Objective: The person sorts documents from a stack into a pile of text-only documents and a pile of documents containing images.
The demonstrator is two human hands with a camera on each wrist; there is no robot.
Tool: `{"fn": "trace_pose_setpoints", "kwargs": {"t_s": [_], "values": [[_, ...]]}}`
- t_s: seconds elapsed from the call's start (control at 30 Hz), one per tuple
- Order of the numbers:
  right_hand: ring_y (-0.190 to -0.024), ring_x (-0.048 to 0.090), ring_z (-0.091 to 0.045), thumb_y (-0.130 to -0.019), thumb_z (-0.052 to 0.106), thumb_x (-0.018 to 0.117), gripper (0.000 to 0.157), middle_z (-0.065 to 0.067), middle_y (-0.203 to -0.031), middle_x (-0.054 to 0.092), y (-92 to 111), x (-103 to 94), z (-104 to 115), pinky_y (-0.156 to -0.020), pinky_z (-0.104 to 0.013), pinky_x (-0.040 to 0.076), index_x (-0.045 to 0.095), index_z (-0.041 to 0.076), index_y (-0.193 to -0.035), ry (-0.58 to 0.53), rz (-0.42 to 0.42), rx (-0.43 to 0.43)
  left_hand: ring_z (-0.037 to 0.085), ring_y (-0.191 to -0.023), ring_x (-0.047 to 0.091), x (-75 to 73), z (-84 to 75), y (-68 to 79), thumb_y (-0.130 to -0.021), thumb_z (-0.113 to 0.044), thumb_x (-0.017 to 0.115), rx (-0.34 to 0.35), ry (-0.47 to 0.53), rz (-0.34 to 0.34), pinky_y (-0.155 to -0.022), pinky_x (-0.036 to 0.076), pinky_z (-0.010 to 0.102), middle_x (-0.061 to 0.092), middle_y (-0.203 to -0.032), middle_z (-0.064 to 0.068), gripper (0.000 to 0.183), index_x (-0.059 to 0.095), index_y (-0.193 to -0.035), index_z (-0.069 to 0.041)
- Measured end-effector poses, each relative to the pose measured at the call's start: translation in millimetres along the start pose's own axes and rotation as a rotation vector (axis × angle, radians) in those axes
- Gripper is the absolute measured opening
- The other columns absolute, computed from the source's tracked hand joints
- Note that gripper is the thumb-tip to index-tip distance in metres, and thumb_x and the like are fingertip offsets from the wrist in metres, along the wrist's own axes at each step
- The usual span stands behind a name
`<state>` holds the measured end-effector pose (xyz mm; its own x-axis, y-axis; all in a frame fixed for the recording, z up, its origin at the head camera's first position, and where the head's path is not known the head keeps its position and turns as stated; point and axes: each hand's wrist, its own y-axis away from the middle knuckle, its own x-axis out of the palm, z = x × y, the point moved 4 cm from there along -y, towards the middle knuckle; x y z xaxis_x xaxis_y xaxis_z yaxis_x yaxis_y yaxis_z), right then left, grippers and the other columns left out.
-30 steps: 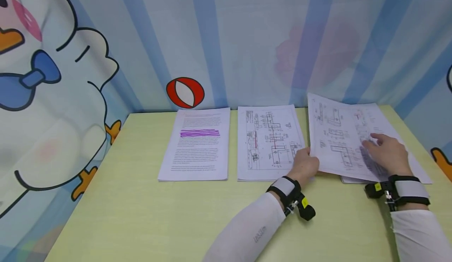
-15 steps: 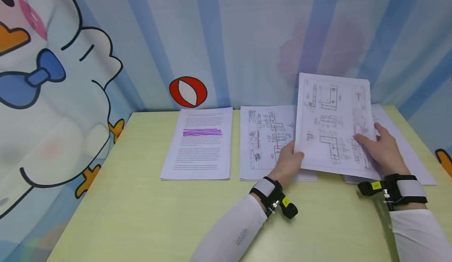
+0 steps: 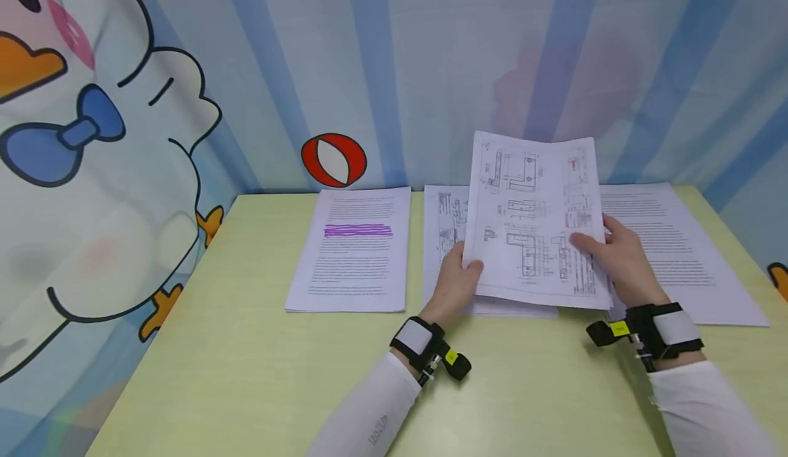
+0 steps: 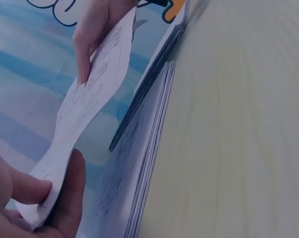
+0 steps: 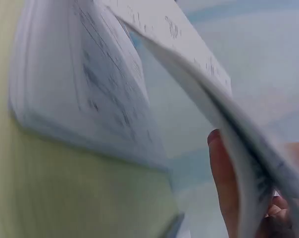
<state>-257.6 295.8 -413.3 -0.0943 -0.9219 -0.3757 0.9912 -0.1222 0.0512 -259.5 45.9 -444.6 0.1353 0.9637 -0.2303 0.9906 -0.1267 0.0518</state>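
The left hand and right hand pinch opposite sides of the raised drawing papers, thumbs on top.

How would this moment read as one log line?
left hand: grips printed drawing | right hand: grips opposite side | drawing: raised off middle stack | purple-marked stack: on table

Striped backdrop behind pale table
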Motion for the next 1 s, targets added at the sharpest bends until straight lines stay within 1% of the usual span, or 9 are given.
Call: {"fn": "trace_pose_setpoints", "kwargs": {"t_s": [0.1,0.23,0.4,0.5,0.57,0.63,0.77,0.9,1.0], "values": [[-0.084,0.067,-0.018,-0.102,0.025,0.053,0.064,-0.025,-0.121,0.055,1,18.7,8,-0.062,-0.025,0.057,0.022,0.006,-0.154,0.040,0.039,-0.057,0.014,-0.114,0.050,-15.4,2.3,1.6,-0.099,-0.009,0.050,0.032,-0.033,-0.013,-0.102,0.039,0.038,0.057,-0.122,0.004,0.033,0.050,-0.133,-0.006],[-0.088,0.065,-0.027,-0.103,0.021,0.052,0.061,-0.027,-0.120,0.057,0,35.5,11,-0.061,-0.022,0.055,0.022,0.006,-0.154,0.099,0.046,-0.079,0.018,-0.109,0.053,-32.3,8.4,1.2,-0.098,-0.006,0.050,0.044,-0.064,-0.004,-0.099,0.042,0.041,0.058,-0.119,0.008,0.035,0.048,-0.133,-0.003],[-0.087,0.065,-0.030,-0.103,0.016,0.049,0.058,-0.027,-0.116,0.059,-9,49.5,7,-0.058,-0.021,0.053,0.024,0.004,-0.153,0.147,0.064,-0.089,0.020,-0.096,0.058,-49.8,10.7,2.9,-0.095,-0.006,0.052,-0.024,-0.126,0.040,-0.086,0.050,0.041,0.059,-0.113,0.010,0.044,0.044,-0.138,-0.003],[-0.086,0.065,-0.029,-0.103,0.014,0.048,0.058,-0.025,-0.114,0.060,-17,56.4,3,-0.057,-0.020,0.052,0.023,0.003,-0.153,0.196,0.082,-0.100,0.019,-0.093,0.059,-59.0,10.6,3.5,-0.093,-0.005,0.054,-0.054,-0.165,0.052,-0.081,0.052,0.038,0.061,-0.114,0.012,0.050,0.042,-0.142,-0.001],[-0.085,0.065,-0.028,-0.102,0.013,0.049,0.058,-0.025,-0.112,0.060,-21,59.7,0,-0.058,-0.022,0.052,0.024,0.002,-0.153,0.214,0.084,-0.097,0.017,-0.089,0.060,-63.7,10.6,3.7,-0.092,-0.004,0.054,-0.062,-0.179,0.069,-0.075,0.053,0.033,0.062,-0.114,0.013,0.053,0.041,-0.143,0.000],[-0.084,0.064,-0.028,-0.102,0.013,0.050,0.058,-0.025,-0.111,0.060,-24,62.2,-3,-0.058,-0.023,0.051,0.024,0.001,-0.153,0.240,0.081,-0.093,0.016,-0.077,0.061,-67.8,10.5,4.6,-0.091,-0.003,0.055,-0.068,-0.202,0.091,-0.063,0.052,0.028,0.064,-0.108,0.012,0.055,0.040,-0.144,0.000],[-0.084,0.062,-0.029,-0.102,0.012,0.050,0.059,-0.026,-0.113,0.058,-26,64.1,-6,-0.059,-0.024,0.050,0.023,-0.002,-0.152,0.273,0.081,-0.087,0.014,-0.053,0.055,-73.2,11.5,6.1,-0.090,-0.002,0.057,-0.071,-0.309,0.136,-0.045,0.040,0.021,0.060,-0.085,0.007,0.059,0.038,-0.146,0.001],[-0.091,0.061,-0.034,-0.102,0.013,0.049,0.061,-0.031,-0.123,0.052,-24,62.8,-5,-0.069,-0.034,0.053,0.018,-0.005,-0.152,0.270,0.107,-0.071,0.014,-0.048,0.055,-76.0,12.2,7.2,-0.090,-0.003,0.059,-0.062,-0.414,0.153,-0.043,0.039,0.020,0.055,-0.076,0.004,0.061,0.037,-0.146,0.003],[-0.095,0.061,-0.035,-0.102,0.016,0.048,0.059,-0.033,-0.127,0.050,-20,61.6,-2,-0.076,-0.041,0.051,0.023,-0.008,-0.149,0.283,0.119,-0.058,0.015,-0.049,0.057,-78.7,10.9,7.8,-0.089,-0.002,0.060,-0.054,-0.441,0.137,-0.043,0.041,0.020,0.057,-0.077,0.004,0.059,0.040,-0.145,0.003]]}}
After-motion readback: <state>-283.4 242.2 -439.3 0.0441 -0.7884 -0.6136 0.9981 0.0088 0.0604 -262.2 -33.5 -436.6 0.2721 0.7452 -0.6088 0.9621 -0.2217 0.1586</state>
